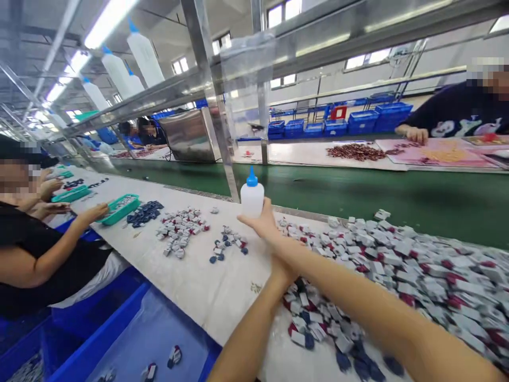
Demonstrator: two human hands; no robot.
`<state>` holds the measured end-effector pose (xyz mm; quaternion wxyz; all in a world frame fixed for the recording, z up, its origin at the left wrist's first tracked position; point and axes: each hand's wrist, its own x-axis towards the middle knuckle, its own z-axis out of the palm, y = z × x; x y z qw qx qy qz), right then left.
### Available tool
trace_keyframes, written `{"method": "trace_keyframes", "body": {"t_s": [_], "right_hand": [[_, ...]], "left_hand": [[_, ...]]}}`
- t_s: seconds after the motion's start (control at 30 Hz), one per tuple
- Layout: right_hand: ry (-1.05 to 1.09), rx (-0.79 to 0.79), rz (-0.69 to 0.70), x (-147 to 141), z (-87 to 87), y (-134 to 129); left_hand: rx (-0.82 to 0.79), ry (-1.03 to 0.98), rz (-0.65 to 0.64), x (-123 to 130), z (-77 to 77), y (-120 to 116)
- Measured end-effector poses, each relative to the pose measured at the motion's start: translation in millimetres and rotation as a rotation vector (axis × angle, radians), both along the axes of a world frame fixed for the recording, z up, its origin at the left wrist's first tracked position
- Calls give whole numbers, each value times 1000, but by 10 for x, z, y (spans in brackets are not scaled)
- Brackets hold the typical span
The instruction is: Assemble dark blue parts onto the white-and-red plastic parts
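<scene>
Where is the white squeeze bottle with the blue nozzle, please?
In the head view, the white squeeze bottle stands upright in the person's right hand, between a small cluster of parts and the large heap of parts on the right.

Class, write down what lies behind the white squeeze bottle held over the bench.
Behind the white squeeze bottle, in the right hand, runs a green conveyor belt, with a metal post beside it; the belt patch directly behind is covered.

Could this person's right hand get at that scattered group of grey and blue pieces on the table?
Probably yes: the right hand, gripping a white plastic bottle with a blue nozzle, sits just beside the grey-and-blue pieces, with only white table covering between them. The bottle fills that hand, though.
</scene>
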<state>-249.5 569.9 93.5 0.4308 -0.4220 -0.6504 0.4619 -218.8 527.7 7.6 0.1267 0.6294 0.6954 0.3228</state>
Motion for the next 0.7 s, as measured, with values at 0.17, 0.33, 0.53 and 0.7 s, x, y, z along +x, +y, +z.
{"method": "trace_keyframes", "body": {"t_s": [0.17,0.33,0.53,0.7], "right_hand": [[-76,-29,-176,-595,-509,301],[-242,30,-62,-510,-625,330],[-669,55,236,266,-266,913],[-1166,118,-11,1564,-58,1726]], "left_hand": [[103,-51,-41,-40,-89,85],[121,-20,-62,5,-69,3],[19,78,-131,-10,-7,-47],[35,101,-135,-4,-12,-42]]}}
